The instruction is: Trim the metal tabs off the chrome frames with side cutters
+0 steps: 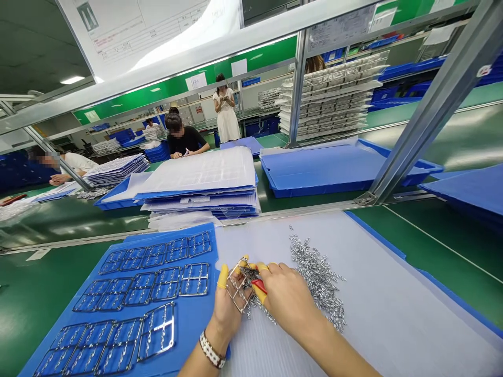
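Note:
My left hand (225,310), wearing yellow finger cots and a patterned wristband, holds a small rectangular metal wire frame (234,299) tilted over the palm. Several small twisted metal pieces (247,276) lie at the frame's upper side, between my hands. My right hand (288,293) is closed at the frame's right edge, its thumb and fingertips in yellow cots with a red patch on the thumb. What its fingertips pinch is hidden. Right of my hands, a loose pile of twisted metal pieces (319,285) spreads over a translucent white sheet (385,309).
Left, rows of metal frames with twisted pieces (194,279) lie on a blue sheet (188,314). Behind a metal rail stand stacked sheets (200,173) and a blue tray (322,180). A slanting metal post (428,110) rises at right. Several people sit or stand farther back.

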Motion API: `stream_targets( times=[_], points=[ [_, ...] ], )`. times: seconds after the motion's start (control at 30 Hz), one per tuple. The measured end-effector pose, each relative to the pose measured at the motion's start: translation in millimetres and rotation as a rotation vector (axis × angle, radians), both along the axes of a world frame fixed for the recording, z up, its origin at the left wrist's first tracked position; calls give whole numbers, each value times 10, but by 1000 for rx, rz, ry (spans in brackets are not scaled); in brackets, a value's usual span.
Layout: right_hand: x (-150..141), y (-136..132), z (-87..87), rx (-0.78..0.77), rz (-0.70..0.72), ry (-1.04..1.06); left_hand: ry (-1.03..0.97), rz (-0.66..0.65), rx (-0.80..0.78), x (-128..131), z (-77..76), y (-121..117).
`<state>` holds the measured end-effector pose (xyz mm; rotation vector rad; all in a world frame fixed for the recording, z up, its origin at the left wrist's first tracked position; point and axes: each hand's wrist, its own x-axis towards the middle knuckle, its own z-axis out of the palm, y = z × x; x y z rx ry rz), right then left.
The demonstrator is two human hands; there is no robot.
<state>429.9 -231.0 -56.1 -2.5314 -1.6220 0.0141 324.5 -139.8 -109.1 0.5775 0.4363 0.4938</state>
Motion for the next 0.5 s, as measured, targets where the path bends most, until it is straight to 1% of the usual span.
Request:
stream_targets(
  times=[0.1, 0.17, 0.3, 0.5],
  points=[
    [19, -116, -34, 7, -27, -24, -21, 3, -45, -17, 53, 2],
    [19, -178, -72, -15, -33, -22, -29, 3, -92, -27, 85, 13],
    [-11, -188, -140, -55, -19, 18, -38, 2, -154, -27, 105, 28],
    [-29, -112, -171, -43, -1, 32, -10, 35, -104, -19, 70, 2]
  ],
)
